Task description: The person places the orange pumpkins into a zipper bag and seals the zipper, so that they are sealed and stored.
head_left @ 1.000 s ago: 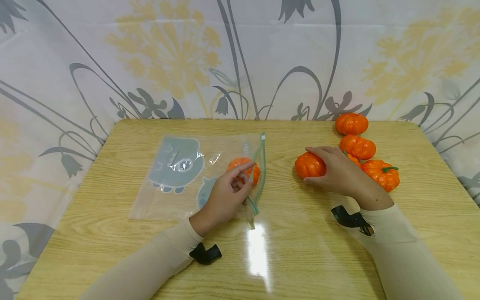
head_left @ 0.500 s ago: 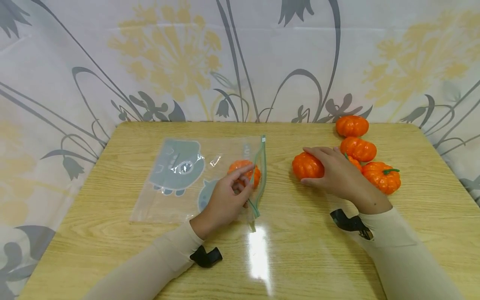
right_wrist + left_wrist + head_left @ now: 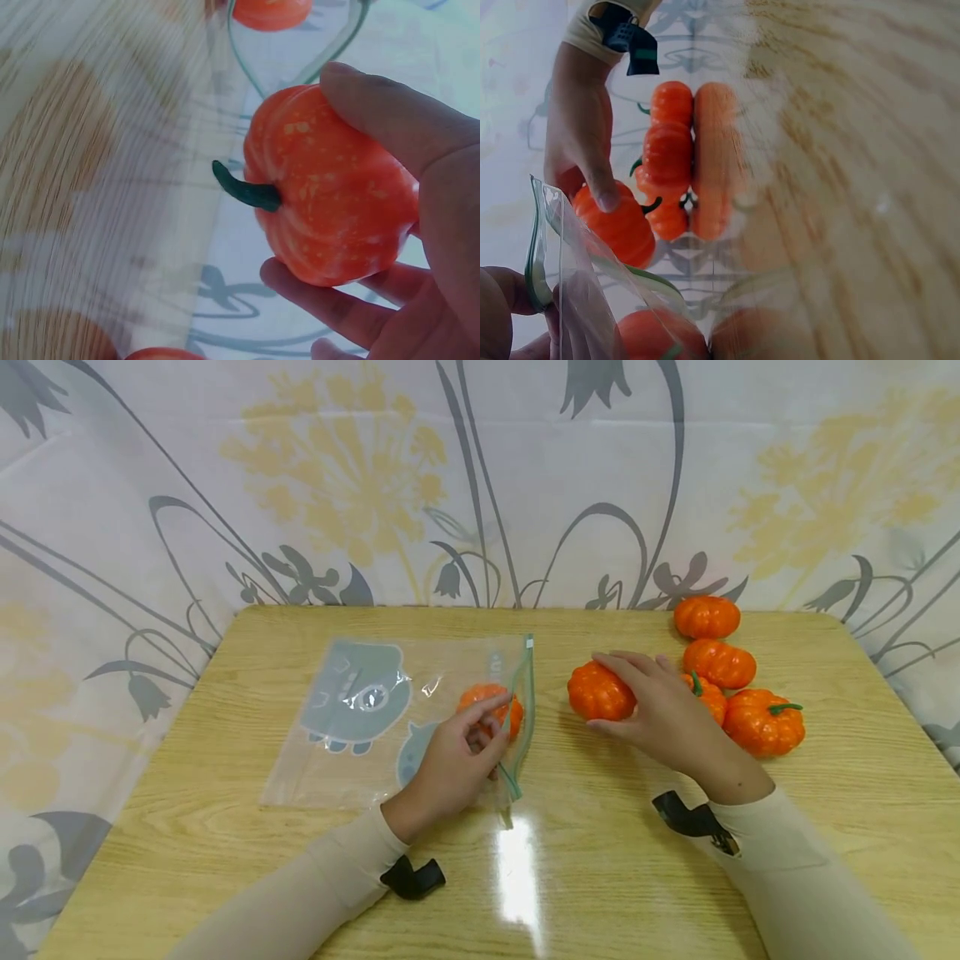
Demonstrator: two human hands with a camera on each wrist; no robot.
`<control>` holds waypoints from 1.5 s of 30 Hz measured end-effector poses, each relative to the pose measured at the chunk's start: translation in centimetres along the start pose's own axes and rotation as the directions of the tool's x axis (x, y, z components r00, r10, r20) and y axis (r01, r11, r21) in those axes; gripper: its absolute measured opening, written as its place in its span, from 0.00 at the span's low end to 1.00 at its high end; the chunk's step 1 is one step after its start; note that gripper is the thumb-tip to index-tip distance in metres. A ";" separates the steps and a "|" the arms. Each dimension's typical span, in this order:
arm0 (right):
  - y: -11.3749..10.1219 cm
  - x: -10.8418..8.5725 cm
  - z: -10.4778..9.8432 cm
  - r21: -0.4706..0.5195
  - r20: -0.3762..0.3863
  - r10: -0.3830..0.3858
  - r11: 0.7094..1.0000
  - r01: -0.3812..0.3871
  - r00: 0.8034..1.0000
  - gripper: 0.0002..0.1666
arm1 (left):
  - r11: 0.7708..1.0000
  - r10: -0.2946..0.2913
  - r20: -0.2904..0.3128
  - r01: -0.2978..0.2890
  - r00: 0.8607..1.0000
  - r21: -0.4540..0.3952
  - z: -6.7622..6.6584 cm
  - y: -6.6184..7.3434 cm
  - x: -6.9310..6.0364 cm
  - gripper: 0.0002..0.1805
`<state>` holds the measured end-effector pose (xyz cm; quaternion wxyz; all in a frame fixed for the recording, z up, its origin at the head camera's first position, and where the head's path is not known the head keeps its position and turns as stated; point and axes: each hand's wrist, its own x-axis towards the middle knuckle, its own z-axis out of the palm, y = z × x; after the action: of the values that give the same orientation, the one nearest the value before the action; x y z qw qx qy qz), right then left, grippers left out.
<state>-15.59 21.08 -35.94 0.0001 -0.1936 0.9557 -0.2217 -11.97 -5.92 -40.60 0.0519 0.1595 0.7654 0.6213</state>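
Note:
A clear zip bag (image 3: 300,777) with blue-grey cartoon prints lies flat, its green-edged mouth facing right. My left hand (image 3: 450,768) pinches the upper layer at that mouth, which gapes in the left wrist view. Just inside the opening sits an orange toy pumpkin (image 3: 480,697), partly covered by my fingers. To the right of the bag, my right hand (image 3: 671,718) grips another toy pumpkin (image 3: 600,692) between thumb and fingers. The right wrist view shows this pumpkin's dark green stem (image 3: 244,187) pointing sideways, with the bag's mouth (image 3: 352,34) beyond it.
Several more toy pumpkins stand grouped at the right: one at the back (image 3: 707,617), one in front of it (image 3: 718,663), a stemmed one (image 3: 765,723) nearer, and one partly behind my right hand (image 3: 708,697). The wooden table (image 3: 615,877) meets a flower-patterned cloth (image 3: 525,468) at its back edge.
My right hand has moved left with its pumpkin, closer to the bag's mouth and away from the other pumpkins. The left hand stays at the bag's edge.

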 end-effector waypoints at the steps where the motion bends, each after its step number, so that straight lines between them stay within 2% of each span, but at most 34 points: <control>1: -0.1 0.0 0.1 0.001 -0.007 -0.005 1.000 0.005 1.000 0.49 | 1.000 -0.001 0.001 0.001 1.000 0.002 0.0 0.0 0.0 0.26; 11: -0.7 0.2 0.7 -0.017 -0.033 -0.048 0.999 0.048 0.998 0.49 | 1.000 0.019 -0.011 -0.019 1.000 -0.009 -0.1 0.3 -0.1 0.27; 19: -1.0 0.1 1.1 -0.031 -0.083 -0.067 0.997 0.065 0.994 0.49 | 1.000 0.000 -0.020 0.000 1.000 -0.002 0.1 0.1 0.0 0.26; 22: -1.0 0.0 1.4 -0.035 -0.100 -0.080 0.996 0.076 0.992 0.49 | 1.000 0.017 -0.018 -0.017 1.000 0.002 0.1 0.2 0.0 0.26; 31: -1.2 0.1 2.2 -0.016 -0.107 -0.102 0.995 0.101 0.989 0.50 | 1.000 -0.004 0.003 0.004 1.000 0.010 0.0 0.0 -0.2 0.25; 41: -1.3 0.1 2.9 -0.002 -0.161 -0.170 0.985 0.172 0.972 0.50 | 1.000 0.007 -0.001 -0.007 1.000 0.010 0.1 -0.1 -0.3 0.25; 45: -1.3 0.1 2.9 -0.008 -0.177 -0.167 0.986 0.169 0.970 0.51 | 1.000 0.019 -0.002 -0.019 1.000 0.014 0.2 0.1 0.0 0.25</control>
<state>-14.99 18.79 -37.97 -0.1030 -0.2533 0.9313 -0.2407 -11.85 -5.70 -40.56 0.0439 0.1662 0.7682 0.6167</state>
